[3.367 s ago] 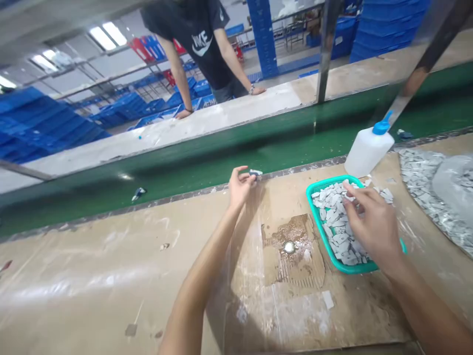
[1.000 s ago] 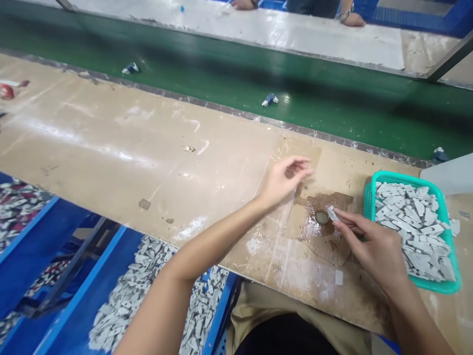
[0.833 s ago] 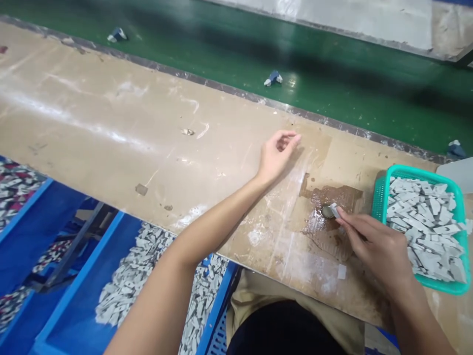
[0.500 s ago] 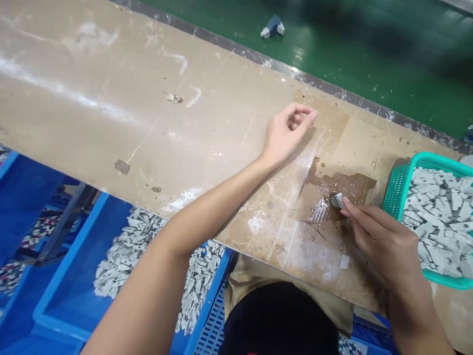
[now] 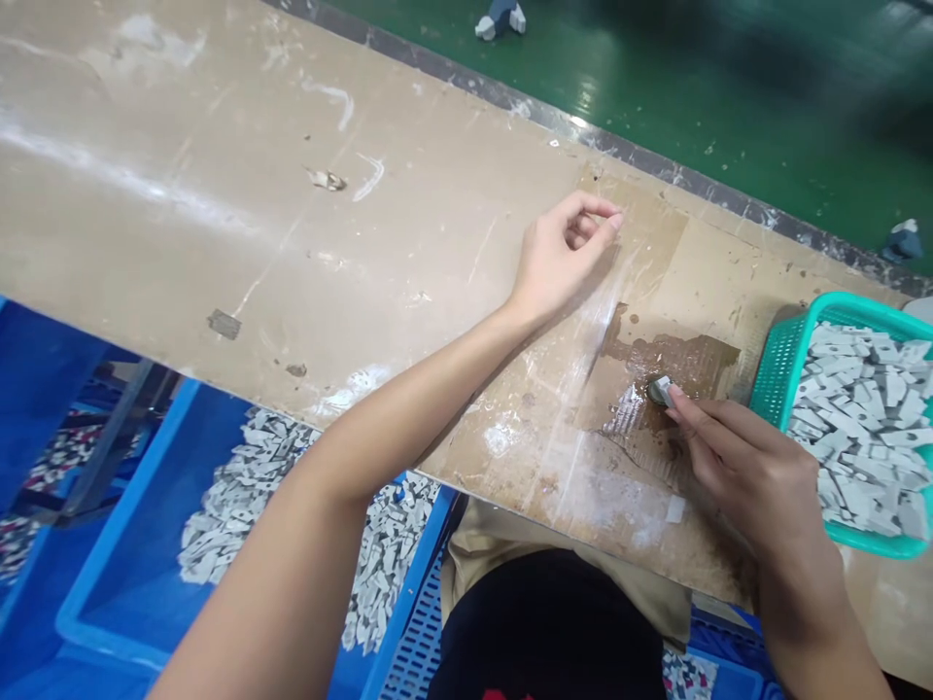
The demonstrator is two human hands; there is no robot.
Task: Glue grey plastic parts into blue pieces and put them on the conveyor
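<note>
My right hand (image 5: 750,462) pinches a small grey-white piece (image 5: 660,389) between thumb and fingertips. The end of that piece touches a dark, wet, glossy patch (image 5: 704,355) on the worktable. Farther out on the board, my left hand (image 5: 565,243) rests with its fingers curled and the tips of thumb and forefinger together. Anything between those tips is too small or hidden to make out. Close to the right hand stands a green plastic basket (image 5: 777,374) filled with light grey flat pieces (image 5: 867,418).
The brown, stained worktable (image 5: 408,233) slants across the view. Blue bins (image 5: 123,574) below its near edge hold heaps of similar grey pieces (image 5: 240,496). Beyond the dark table edge lies a green surface (image 5: 656,87) with a dark-and-white part (image 5: 500,17) and another part (image 5: 902,240).
The view has shifted slightly. My right hand still holds the grey-white piece at the wet patch, with its angle a little altered. My left hand has hardly moved.
</note>
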